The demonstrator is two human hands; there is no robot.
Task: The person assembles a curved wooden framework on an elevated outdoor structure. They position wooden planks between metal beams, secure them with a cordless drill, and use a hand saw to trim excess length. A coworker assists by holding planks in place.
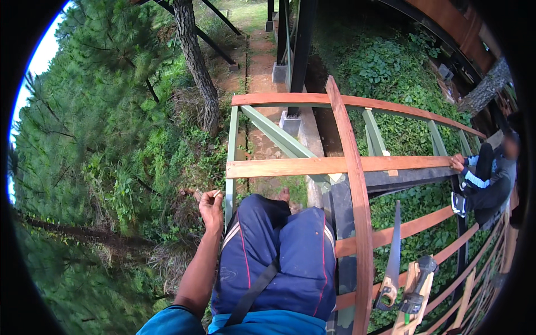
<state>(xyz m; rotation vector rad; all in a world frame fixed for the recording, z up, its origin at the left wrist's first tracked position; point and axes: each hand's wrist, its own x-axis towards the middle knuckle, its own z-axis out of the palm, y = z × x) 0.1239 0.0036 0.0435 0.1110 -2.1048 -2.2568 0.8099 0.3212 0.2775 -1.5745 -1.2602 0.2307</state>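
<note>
My left hand (211, 211) is raised at the left, beside the green metal upright of the frame. Its fingers are pinched together. A small pale thing (217, 194) shows at the fingertips, too small to name. Just right of that hand, the near end of a wooden plank (290, 167) lies across the green frame (230, 146). Another wooden plank (355, 184) crosses over it lengthwise. At the right, a co-worker (491, 173) sits with hands at the far end of the first plank. My right hand is out of view.
A handsaw (394, 254) and a dark tool (417, 290) lie on wood at the lower right. More wooden battens (396, 231) run across the dark beams there. Ground and bushes show far below through the gaps. A tree trunk (195, 61) rises ahead.
</note>
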